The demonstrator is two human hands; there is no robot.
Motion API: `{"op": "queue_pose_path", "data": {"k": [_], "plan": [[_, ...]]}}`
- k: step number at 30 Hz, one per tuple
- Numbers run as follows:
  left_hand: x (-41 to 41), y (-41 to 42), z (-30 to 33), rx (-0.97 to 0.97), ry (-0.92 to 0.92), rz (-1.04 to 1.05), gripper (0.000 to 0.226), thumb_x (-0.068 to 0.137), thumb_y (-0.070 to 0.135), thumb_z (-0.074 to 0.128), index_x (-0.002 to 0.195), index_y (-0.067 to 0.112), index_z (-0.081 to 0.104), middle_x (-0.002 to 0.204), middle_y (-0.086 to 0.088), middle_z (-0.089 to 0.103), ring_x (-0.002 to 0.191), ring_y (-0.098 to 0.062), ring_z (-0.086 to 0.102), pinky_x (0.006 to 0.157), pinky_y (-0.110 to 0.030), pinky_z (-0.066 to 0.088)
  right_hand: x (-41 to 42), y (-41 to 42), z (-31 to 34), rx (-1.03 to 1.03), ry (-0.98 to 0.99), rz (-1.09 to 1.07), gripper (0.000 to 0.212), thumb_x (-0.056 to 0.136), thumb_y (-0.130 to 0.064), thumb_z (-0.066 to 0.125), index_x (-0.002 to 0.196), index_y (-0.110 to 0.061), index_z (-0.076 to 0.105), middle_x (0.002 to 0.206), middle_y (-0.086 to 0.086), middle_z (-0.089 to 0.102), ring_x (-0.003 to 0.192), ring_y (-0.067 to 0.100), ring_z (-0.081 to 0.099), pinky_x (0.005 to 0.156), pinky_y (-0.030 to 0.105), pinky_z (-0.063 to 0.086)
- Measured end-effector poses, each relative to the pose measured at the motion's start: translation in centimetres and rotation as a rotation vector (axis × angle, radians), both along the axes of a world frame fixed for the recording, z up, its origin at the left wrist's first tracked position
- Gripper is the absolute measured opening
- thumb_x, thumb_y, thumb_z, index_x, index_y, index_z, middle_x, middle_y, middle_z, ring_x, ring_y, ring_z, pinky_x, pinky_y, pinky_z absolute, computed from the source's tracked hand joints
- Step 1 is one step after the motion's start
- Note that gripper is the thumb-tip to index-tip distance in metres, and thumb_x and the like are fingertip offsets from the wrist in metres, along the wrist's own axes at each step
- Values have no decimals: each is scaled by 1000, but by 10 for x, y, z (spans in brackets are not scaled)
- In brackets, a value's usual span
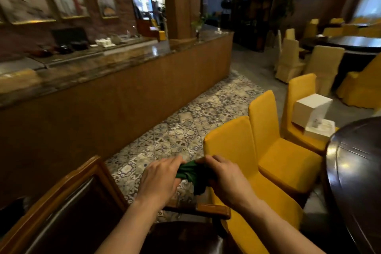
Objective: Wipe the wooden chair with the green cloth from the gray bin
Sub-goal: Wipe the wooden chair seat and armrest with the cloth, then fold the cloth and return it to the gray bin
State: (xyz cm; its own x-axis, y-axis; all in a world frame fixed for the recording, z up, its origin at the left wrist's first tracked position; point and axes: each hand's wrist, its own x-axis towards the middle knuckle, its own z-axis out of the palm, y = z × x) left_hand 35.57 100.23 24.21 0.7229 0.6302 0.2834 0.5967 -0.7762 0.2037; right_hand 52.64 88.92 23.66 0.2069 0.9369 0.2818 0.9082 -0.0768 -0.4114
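Note:
The green cloth is bunched up between both my hands, in the air above the chair's armrest. My left hand grips its left end and my right hand grips its right end, with a fold hanging down between them. The wooden chair stands below at the bottom left, with a brown frame, a dark padded back and a wooden armrest just under my wrists. The gray bin is not in view.
Three yellow covered chairs stand in a row to the right, one bearing white boxes. A dark round table fills the right edge. A long brown counter runs along the left. Patterned floor tiles lie ahead.

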Motion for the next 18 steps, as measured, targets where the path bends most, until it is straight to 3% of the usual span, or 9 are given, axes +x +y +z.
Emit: {"op": "queue_pose_path", "data": {"k": [5,9,14,18], "plan": [[-8,-30,46,87,-44,133,43,81,25,77,113,40,51,110,17,67,103,-13,63,85,-35,49,6,-3,44,100,15,129,51,86,-12,74,129,-32,54,116,-1,60,97,27,64,76,46,56],[-40,-50,75,169,-32,234,41,81,29,77,111,39,52,107,15,67,101,-13,63,84,-34,47,-13,-2,70,143,43,253,52,87,-12,75,127,-39,54,116,-3,61,99,24,62,78,45,57],[-114,-78,113,253,-22,395,40,80,31,78,106,41,49,101,17,67,96,-11,63,76,-28,38,-77,6,104,216,56,435,54,86,-13,75,123,-46,52,110,-11,60,94,17,64,76,37,58],[-196,-115,140,314,-11,558,40,80,30,78,107,41,49,101,16,67,96,-13,64,75,-31,41,-155,9,133,255,50,606,56,83,-13,77,121,-47,53,111,-15,59,97,15,64,78,33,58]]}}
